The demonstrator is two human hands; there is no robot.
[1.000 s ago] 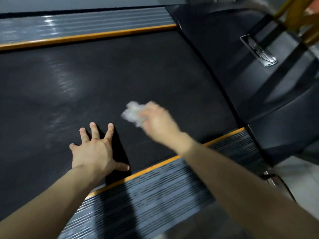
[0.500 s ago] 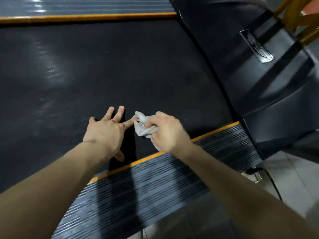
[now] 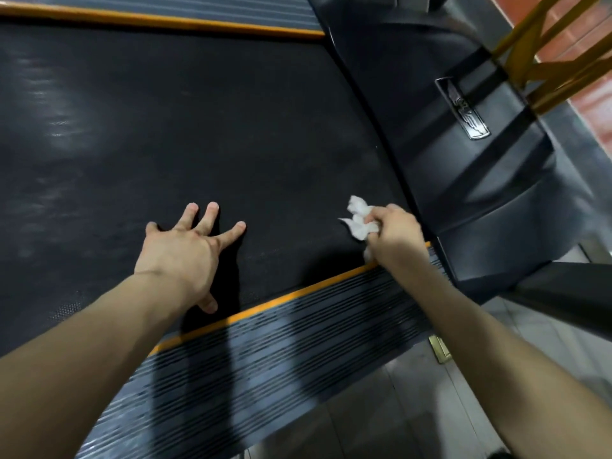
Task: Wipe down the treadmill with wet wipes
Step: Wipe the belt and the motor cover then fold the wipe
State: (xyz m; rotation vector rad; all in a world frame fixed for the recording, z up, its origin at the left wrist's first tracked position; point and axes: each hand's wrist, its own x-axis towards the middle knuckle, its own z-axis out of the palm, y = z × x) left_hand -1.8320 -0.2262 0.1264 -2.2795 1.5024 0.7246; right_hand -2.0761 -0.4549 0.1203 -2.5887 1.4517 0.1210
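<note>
The treadmill's black belt fills most of the view, bordered by a ribbed grey side rail with an orange stripe. My left hand lies flat on the belt with fingers spread. My right hand grips a crumpled white wet wipe and holds it against the belt's right end, close to the black motor cover.
The motor cover carries a silver badge. A second ribbed rail runs along the belt's far side. Yellow bars stand at the top right over a reddish floor. Grey floor tiles lie beside the near rail.
My right hand has swept the wipe to the right, away from my left hand, toward the motor cover. My left hand stays pressed flat on the belt, fingers spread wider.
</note>
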